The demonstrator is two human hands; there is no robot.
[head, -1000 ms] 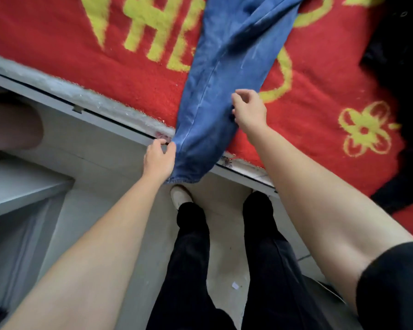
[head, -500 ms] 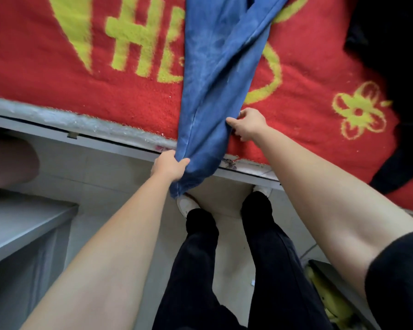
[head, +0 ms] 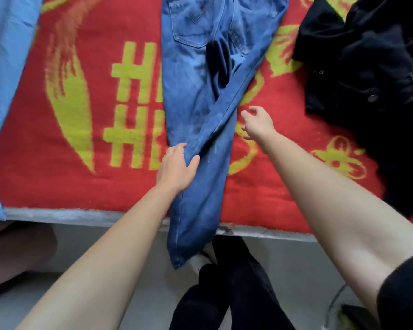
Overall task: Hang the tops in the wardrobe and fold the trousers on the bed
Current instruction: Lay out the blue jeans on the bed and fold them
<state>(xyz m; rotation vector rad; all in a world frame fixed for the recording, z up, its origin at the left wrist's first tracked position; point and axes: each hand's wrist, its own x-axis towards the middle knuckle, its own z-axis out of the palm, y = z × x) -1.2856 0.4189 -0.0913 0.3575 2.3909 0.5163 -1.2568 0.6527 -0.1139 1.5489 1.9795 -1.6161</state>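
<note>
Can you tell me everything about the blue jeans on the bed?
The blue denim jeans lie back side up on the red blanket with yellow patterns, with the stitched back pockets at the far end. They look faded and a bit creased. One leg crosses over the other, and the leg ends hang over the bed's near edge. The left hand rests on them near the crossing. The right hand is open beside them and seems just clear of the cloth.
</note>
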